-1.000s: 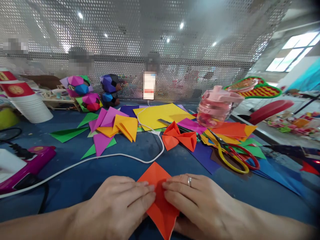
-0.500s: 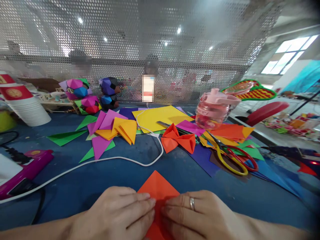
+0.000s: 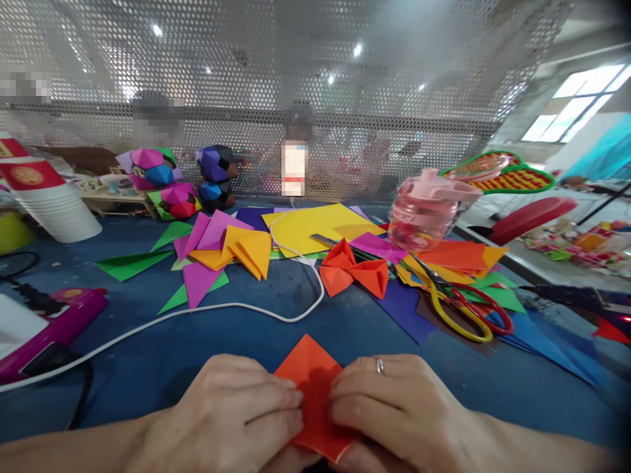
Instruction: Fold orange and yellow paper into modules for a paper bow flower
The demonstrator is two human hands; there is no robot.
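On the near side of the desk (image 3: 251, 341), an orange sheet (image 3: 314, 414) points one corner away. The left hand (image 3: 236, 414) pinches its left side, fingers together above and thumb below; the right hand (image 3: 394, 410) mirrors that opposite. The step looks like folding the lower corner; the next move calls for even pressure, keeping both sides matched.

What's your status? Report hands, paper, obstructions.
Left hand, right hand holding orange paper at its sides. One corner points away. White cable beyond, touching neither.

Blue tabletop (image 3: 246, 336): white cable (image 3: 236, 304), cup stack (image 3: 64, 209), green paper (image 3: 131, 266).
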